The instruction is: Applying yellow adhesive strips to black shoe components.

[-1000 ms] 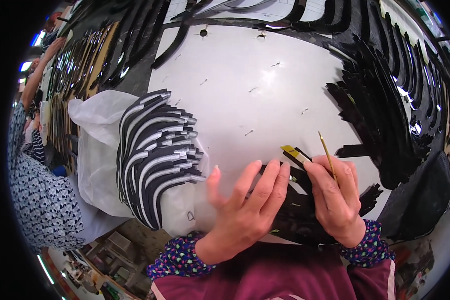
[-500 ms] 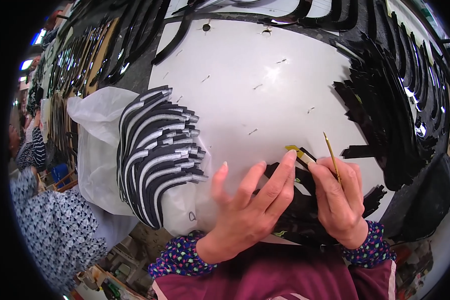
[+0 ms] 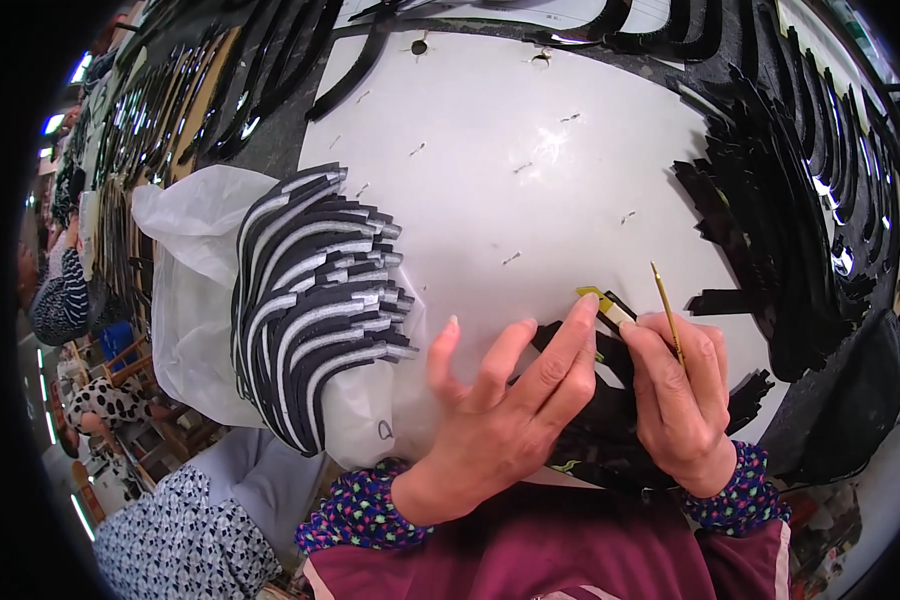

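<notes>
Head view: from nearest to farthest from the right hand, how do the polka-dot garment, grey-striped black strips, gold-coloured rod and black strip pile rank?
1. Gold-coloured rod: held in the right hand.
2. Black strip pile: to the right.
3. Grey-striped black strips: off to the left.
4. Polka-dot garment: far-left background.

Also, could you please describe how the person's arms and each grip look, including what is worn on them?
The left grip and right grip are bare hands, with no gloves visible. The left sleeve and right sleeve are dark blue with small pink and green spots, gathered near the wrists. Behind them is burgundy clothing with pale stripes.
</notes>
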The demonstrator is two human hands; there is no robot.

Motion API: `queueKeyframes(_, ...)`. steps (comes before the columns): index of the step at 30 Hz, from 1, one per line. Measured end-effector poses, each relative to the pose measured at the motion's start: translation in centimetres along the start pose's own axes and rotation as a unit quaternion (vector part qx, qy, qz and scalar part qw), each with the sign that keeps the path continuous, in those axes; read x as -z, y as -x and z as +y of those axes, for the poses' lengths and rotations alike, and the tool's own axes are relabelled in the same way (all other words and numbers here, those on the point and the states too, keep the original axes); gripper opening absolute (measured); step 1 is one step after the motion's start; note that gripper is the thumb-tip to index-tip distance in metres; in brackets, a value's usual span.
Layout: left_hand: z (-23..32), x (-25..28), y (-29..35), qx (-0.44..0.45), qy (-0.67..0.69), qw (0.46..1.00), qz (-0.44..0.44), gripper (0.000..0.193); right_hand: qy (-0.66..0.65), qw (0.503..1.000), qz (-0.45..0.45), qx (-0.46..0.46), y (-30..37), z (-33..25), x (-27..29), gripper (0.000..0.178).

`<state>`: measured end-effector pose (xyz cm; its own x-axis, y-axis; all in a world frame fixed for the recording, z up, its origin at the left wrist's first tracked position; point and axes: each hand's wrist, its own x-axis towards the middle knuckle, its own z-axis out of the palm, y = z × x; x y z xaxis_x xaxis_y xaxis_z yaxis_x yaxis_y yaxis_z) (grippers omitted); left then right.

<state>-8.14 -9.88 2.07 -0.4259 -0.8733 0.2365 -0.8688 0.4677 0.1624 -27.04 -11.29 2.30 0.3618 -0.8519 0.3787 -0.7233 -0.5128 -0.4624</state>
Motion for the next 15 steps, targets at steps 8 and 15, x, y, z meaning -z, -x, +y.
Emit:
queueKeyframes(8,-0.6,0.0,-1.0,-0.009,-0.009,1.0,0.006,0.025,0.004,1.0,0.011,0.01,-1.0,0.4,-0.1,0.04)
queueKeyframes(15,-0.5,0.3,-0.3,-0.01,0.002,1.0,-0.001,0.024,-0.006,1.0,0.013,-0.009,-0.5,-0.5,-0.2,0.04)
